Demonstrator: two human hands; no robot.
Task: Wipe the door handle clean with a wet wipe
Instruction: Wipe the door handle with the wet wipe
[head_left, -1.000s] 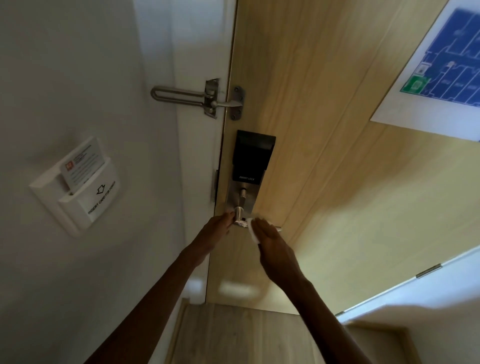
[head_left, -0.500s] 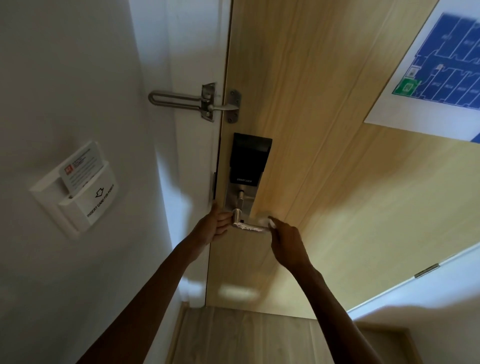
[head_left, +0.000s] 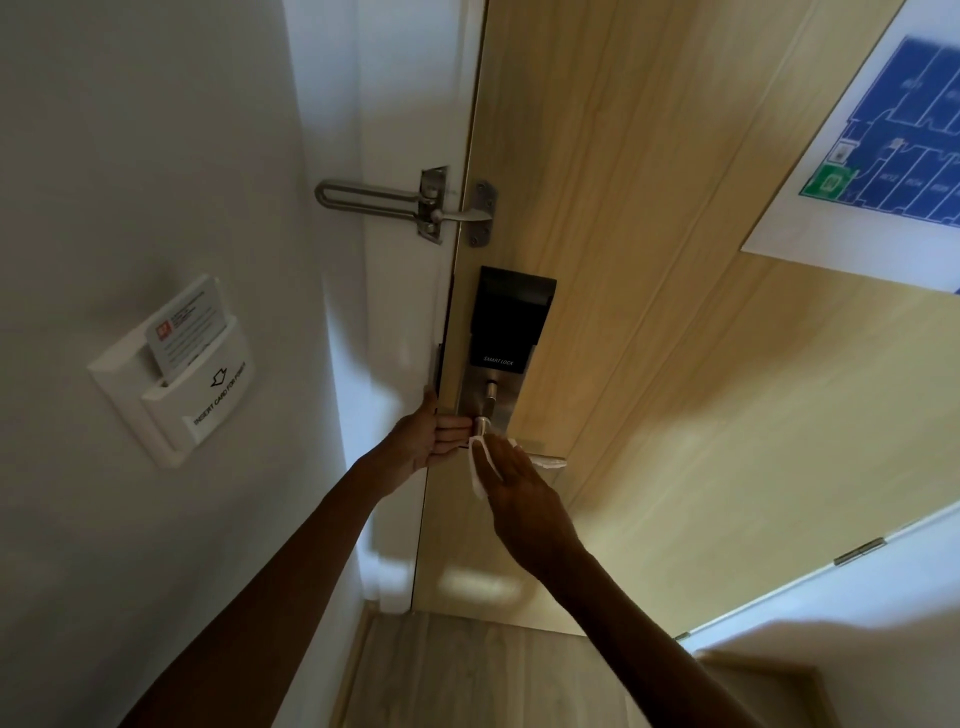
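Note:
A silver lever door handle (head_left: 549, 460) sticks out below a black smart lock (head_left: 511, 322) on the wooden door (head_left: 649, 312). My right hand (head_left: 524, 499) presses a white wet wipe (head_left: 479, 470) over the handle near its pivot, hiding most of the lever; only the handle's free end shows to the right. My left hand (head_left: 431, 439) rests flat against the door's edge just left of the lock plate, fingers straight and holding nothing.
A metal swing-bar door guard (head_left: 410, 205) bridges the frame and door above the lock. A white key-card holder (head_left: 176, 374) with a card in it hangs on the left wall. A blue floor-plan sign (head_left: 893, 156) is on the door's upper right.
My right hand slid the wipe back left along the handle, from its free end toward the pivot. My left hand stayed at the door's edge.

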